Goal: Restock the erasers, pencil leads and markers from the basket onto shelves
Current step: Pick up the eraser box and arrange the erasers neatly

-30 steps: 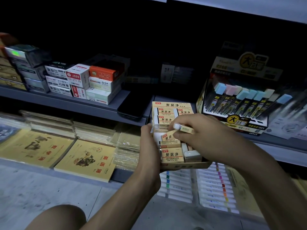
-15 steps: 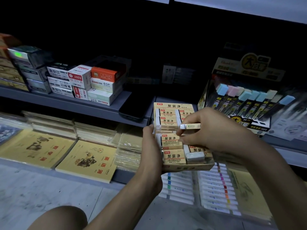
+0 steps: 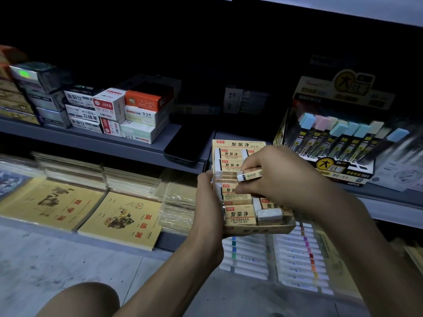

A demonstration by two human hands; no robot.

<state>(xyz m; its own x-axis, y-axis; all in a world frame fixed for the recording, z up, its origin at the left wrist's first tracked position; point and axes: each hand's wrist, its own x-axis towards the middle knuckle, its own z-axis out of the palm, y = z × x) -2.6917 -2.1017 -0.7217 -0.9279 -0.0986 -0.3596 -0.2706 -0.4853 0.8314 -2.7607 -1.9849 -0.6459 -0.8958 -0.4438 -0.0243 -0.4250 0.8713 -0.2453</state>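
The left hand (image 3: pixel 209 202) grips the left side of the eraser box (image 3: pixel 258 228), held out in front of the shelf (image 3: pixel 96 140). The right hand (image 3: pixel 281 177) hovers over the box — its fingers (image 3: pixel 250 164) pinched shut on one eraser (image 3: pixel 249 175), above the packed rows. Pencil leads (image 3: pixel 332 138) stand on the shelf to the right.

Both hands (image 3: pixel 209 203) bare: no gloves, rings or watch. Forearms (image 3: pixel 174 266) uncovered to frame edge, no sleeves visible. Bare knee (image 3: pixel 82 300) at lower left, no trouser fabric visible. No markings noted.
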